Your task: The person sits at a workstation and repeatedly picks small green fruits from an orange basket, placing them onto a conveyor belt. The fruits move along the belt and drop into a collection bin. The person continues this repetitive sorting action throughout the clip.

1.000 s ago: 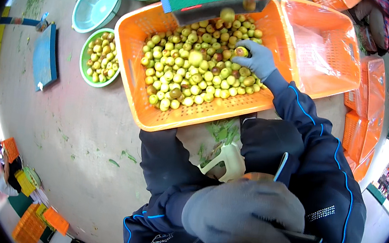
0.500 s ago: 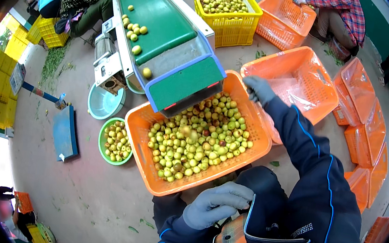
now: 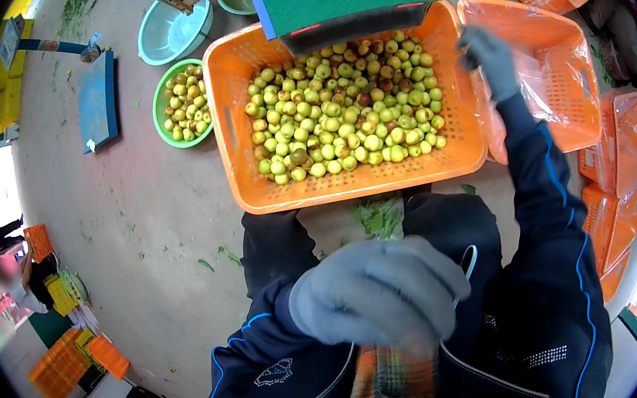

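Observation:
An orange plastic crate (image 3: 318, 200) stands in front of my knees, with many small round green-and-brown fruits (image 3: 336, 114), which look like jujubes, inside. The end of a conveyor (image 3: 340, 9), with a green panel and blue edging, overhangs its far side. My right hand (image 3: 493, 62), in a grey glove, is at the crate's far right rim with its fingers curled over it. Raised in front of my chest, away from the crate, is my left hand (image 3: 378, 292) in a matching glove. Motion smears its fingers, and nothing visible is in it.
A green bowl of fruit (image 3: 160, 130) and a light blue basin (image 3: 148, 36) sit left of the crate, near a blue platform scale (image 3: 99, 107). At right stand a plastic-lined orange crate (image 3: 580, 111) and several more lined crates (image 3: 618, 186). Leaves (image 3: 375, 217) lie on the floor.
My view has tilted down, so the crate appears higher. My left hand has lifted from my lap towards my chest. The right hand stays by the crate's far right rim.

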Demonstrator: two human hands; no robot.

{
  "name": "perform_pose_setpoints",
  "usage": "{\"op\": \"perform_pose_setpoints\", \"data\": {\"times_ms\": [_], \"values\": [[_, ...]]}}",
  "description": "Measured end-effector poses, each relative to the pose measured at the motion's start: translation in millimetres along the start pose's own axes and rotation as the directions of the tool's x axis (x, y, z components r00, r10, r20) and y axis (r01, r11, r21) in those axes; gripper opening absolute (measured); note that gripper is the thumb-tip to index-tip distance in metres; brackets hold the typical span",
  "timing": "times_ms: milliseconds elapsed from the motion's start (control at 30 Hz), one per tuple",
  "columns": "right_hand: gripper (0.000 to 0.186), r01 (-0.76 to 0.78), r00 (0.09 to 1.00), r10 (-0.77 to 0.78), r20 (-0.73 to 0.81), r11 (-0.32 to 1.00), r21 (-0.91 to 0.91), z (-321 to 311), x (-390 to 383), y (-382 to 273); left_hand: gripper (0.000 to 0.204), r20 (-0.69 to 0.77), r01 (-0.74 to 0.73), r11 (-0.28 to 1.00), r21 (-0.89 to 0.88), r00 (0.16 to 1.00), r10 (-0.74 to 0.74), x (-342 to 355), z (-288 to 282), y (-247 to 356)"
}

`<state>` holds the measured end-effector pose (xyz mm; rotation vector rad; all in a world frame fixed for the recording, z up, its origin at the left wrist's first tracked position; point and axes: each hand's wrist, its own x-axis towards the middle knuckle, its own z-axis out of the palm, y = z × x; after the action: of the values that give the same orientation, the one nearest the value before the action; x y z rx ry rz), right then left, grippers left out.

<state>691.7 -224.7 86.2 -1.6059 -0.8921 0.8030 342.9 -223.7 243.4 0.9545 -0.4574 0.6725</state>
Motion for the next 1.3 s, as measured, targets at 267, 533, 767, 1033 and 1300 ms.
{"op": "perform_pose_setpoints", "data": {"times_ms": [267,533,767,1033,1300], "values": [[0.026,0.219,0.902,0.061,0.427,0.787,-0.577,83.8,-87.9,77.8,0.052,-0.022,-0.23,0.973,0.019,0.973,0.23,3.4,23.9,-1.1],[0.064,0.767,0.56,-0.043,0.827,0.403,-0.499,163.2,-84.4,85.9,0.07,-0.057,-0.327,0.942,0.073,0.942,0.331,2.4,31.0,-5.3],[0.07,0.801,0.528,0.044,0.848,0.307,-0.514,157.3,-79.6,79.1,0.073,-0.072,-0.327,0.945,0.027,0.942,0.328,2.1,35.1,-7.4],[0.053,0.569,0.727,0.085,0.681,0.481,-0.667,133.8,-64.6,85.4,0.074,-0.147,-0.321,0.946,-0.032,0.938,0.313,0.2,36.3,-2.0],[0.071,0.136,0.889,0.261,0.377,0.635,-0.761,139.5,-33.3,109.9,0.077,-0.17,-0.197,0.977,-0.08,0.969,0.181,-13.7,29.7,26.1]]}}
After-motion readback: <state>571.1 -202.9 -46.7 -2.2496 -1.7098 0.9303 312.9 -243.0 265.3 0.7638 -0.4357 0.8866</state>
